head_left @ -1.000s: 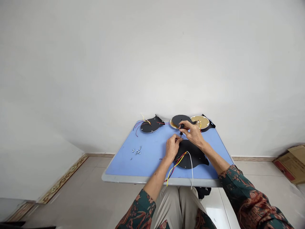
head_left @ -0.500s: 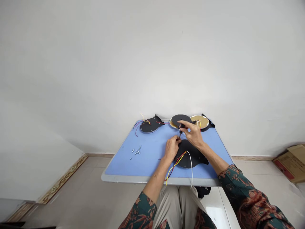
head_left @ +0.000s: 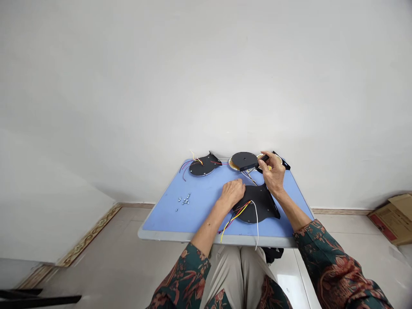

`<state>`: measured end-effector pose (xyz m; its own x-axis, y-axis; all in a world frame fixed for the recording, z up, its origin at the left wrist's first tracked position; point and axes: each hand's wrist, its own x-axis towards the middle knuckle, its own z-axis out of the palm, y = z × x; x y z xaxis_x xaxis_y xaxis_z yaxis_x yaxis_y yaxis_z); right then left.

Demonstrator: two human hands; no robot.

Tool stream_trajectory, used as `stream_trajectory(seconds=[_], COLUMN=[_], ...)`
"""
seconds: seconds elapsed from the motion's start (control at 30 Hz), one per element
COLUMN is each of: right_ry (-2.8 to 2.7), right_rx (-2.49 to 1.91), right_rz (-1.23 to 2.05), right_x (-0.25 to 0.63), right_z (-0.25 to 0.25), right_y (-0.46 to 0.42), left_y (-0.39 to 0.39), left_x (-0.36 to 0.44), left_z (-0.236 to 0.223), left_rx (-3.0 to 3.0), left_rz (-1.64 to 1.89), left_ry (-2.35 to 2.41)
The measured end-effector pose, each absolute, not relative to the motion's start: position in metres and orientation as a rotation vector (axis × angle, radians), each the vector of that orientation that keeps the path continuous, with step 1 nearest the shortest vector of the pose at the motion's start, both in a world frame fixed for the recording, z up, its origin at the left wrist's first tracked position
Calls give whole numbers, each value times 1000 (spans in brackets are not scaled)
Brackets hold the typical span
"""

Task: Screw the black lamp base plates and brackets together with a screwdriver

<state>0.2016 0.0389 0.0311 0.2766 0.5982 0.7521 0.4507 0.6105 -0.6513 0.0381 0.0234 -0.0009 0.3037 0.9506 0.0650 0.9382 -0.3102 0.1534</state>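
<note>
A black round plate with an angled bracket lies near the table's front edge, with red, yellow, white and dark wires coming from its middle. My left hand grips the plate's upper left edge, its fingers curled and the tips hidden. My right hand is raised above the plate's right side, closed around the black handle of a screwdriver. Small silvery screws are scattered on the left of the table.
The blue table stands against a white wall. Along its back edge lie another black wired plate, a black disc over a tan board, and a further tan board, partly behind my right hand. A cardboard box sits on the floor at right.
My right hand has lifted the screwdriver off the plate's upper left edge and moved right, tilting it over. The plate has turned slightly, showing its bracket. My left hand stays at its edge.
</note>
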Motion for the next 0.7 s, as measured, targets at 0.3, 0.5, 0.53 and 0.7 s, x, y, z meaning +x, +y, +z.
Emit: stream_trajectory(seconds=[0.3, 0.5, 0.53, 0.7], right_ry=[-1292, -1342, -1349, -1197], right_rx=[-1026, -1003, -999, -867], right_rz=[177, 232, 239, 622], right_x=[209, 204, 203, 209], right_z=[27, 24, 24, 31], right_y=[44, 44, 44, 42], left_y=[10, -19, -22, -29], left_x=[-29, -116, -124, -136], left_z=[14, -18, -25, -46], left_rx=[2432, 2467, 2474, 2497], left_rz=[583, 801, 815, 868], left_ry=[1945, 2124, 2129, 2143])
